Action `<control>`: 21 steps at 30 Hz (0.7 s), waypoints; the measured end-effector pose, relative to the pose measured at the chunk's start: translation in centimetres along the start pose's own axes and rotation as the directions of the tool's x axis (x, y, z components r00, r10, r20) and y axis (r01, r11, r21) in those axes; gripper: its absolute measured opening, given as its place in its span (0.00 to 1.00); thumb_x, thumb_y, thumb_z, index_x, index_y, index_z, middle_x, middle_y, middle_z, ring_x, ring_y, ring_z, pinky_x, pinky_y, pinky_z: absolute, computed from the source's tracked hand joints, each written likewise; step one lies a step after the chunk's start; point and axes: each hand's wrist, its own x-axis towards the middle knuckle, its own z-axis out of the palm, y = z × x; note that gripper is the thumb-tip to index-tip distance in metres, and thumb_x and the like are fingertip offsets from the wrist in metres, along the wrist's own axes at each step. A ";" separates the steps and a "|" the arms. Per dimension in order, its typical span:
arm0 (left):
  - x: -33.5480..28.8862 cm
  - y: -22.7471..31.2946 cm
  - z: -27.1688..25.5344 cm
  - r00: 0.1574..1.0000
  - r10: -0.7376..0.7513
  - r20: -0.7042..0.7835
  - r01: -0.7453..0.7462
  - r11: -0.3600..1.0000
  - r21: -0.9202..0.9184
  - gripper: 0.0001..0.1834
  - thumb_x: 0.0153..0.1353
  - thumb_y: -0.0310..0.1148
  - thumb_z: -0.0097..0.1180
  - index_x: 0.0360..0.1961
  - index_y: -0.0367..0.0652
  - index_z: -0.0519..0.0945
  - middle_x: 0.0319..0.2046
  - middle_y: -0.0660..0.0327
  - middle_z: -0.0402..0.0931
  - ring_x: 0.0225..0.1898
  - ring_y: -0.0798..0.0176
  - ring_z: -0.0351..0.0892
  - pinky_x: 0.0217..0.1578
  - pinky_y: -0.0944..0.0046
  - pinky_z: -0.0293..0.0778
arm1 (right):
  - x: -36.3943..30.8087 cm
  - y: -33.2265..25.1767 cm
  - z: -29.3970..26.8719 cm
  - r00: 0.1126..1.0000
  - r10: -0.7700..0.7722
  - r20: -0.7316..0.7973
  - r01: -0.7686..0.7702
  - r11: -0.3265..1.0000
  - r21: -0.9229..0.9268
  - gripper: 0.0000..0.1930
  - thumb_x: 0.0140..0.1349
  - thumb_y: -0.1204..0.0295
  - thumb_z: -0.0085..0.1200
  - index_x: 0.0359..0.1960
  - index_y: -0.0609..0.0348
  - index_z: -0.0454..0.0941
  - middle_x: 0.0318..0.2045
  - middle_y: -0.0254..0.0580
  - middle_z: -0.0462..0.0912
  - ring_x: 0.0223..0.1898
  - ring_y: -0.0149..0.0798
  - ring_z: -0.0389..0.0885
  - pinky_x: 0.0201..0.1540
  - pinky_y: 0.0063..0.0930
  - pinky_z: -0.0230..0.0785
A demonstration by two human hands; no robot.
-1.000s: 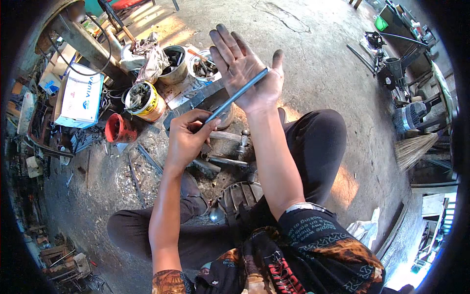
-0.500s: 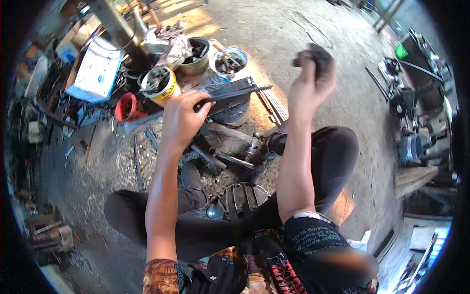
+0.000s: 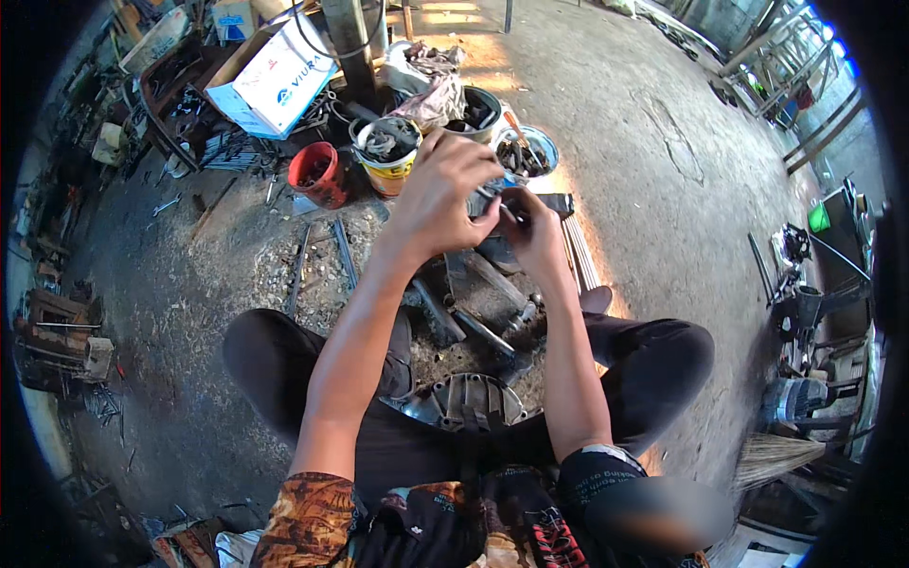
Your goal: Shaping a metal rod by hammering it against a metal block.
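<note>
My left hand is raised in front of the buckets, fingers curled and thumb bent inward. Close against it on the right, my right hand has its thumb and fingers pinched together. Something small and dark with a shiny part sits between the two hands; the fingers hide most of it, so I cannot make out its kind. Behind my right hand a black block partly shows. Below the hands, a hammer and metal bars lie on the ground near a ribbed metal casting between my legs.
A yellow-and-white bucket, a red bucket and a blue-rimmed bucket hold scrap parts. A white box stands by a post. Thin rods lie right of the hands. A broom is far right.
My right hand has come down and left to meet my left hand, which has shifted right. The long black ridged strip in my left hand no longer shows. The view has turned left.
</note>
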 end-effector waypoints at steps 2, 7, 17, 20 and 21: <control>0.2 -1.0 -1.6 0.962 -0.044 -0.269 0.018 0.995 -0.100 0.07 0.50 0.25 0.56 0.32 0.37 0.79 0.39 0.54 0.78 0.43 0.52 0.78 0.50 0.56 0.69 | 0.0 0.0 0.1 0.994 0.106 -0.004 -0.105 0.986 0.130 0.08 0.61 0.79 0.59 0.42 0.64 0.76 0.30 0.44 0.83 0.32 0.29 0.81 0.36 0.27 0.71; 0.8 -4.1 -4.4 0.520 -0.696 -0.496 -0.019 0.570 -0.821 0.26 0.72 0.53 0.37 0.55 0.40 0.67 0.46 0.50 0.75 0.49 0.53 0.75 0.51 0.53 0.72 | -0.2 -1.2 0.3 0.994 0.108 -0.035 -0.095 0.958 0.271 0.12 0.61 0.77 0.62 0.44 0.61 0.74 0.35 0.31 0.80 0.33 0.24 0.76 0.33 0.19 0.67; -0.4 -5.4 -7.2 0.797 -0.603 0.028 -0.366 -0.519 -0.772 0.52 0.65 0.71 0.10 0.63 0.33 0.66 0.65 0.39 0.61 0.69 0.41 0.58 0.68 0.35 0.54 | -2.1 -2.3 4.4 0.909 0.201 0.366 -0.360 0.820 0.445 0.10 0.61 0.76 0.62 0.40 0.65 0.75 0.33 0.30 0.79 0.33 0.20 0.74 0.35 0.17 0.66; -0.2 -5.2 -7.4 0.827 -0.562 0.012 -0.352 -0.534 -0.769 0.53 0.64 0.71 0.08 0.63 0.33 0.66 0.65 0.38 0.60 0.69 0.40 0.58 0.68 0.34 0.54 | -2.3 -1.8 4.9 0.893 0.225 0.391 -0.399 0.798 0.452 0.09 0.61 0.76 0.62 0.40 0.65 0.75 0.30 0.30 0.79 0.33 0.21 0.74 0.35 0.17 0.66; -0.2 -5.0 -7.4 0.823 -0.567 0.028 -0.349 -0.545 -0.762 0.53 0.65 0.71 0.08 0.63 0.33 0.66 0.65 0.38 0.60 0.70 0.41 0.58 0.68 0.34 0.54 | -2.3 -1.7 4.9 0.902 0.191 0.387 -0.371 0.802 0.469 0.09 0.61 0.76 0.62 0.40 0.65 0.75 0.30 0.30 0.79 0.33 0.21 0.74 0.35 0.17 0.66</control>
